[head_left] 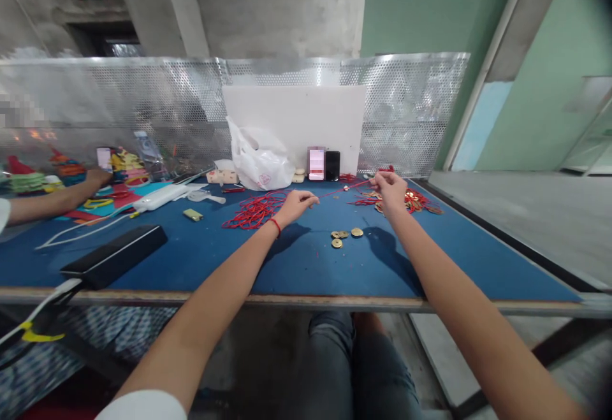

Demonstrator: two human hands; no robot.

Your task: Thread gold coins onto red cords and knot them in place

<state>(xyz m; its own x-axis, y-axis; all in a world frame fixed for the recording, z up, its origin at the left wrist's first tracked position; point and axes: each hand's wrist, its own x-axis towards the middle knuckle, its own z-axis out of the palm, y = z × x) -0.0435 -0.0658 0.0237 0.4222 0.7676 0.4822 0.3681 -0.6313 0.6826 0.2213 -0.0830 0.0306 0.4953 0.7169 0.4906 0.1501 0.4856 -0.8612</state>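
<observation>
A thin red cord [335, 191] is stretched between my two raised hands, with a small pale bead or knot [346, 188] near its middle. My left hand [297, 206] pinches the left end, beside a pile of loose red cords [255, 210]. The other end is pinched by my right hand [389, 189], held over the left part of a heap of red cords with coins [421, 202]. Several loose brass-coloured coins [356, 232] lie on the blue tabletop [296, 273] between my forearms.
A white plastic bag [261, 162] and two phones [316, 164] stand at the back by a white board. At left are a black box [117, 255], a lighter [193, 215], white cables and another person's hand [98, 179] near colourful items.
</observation>
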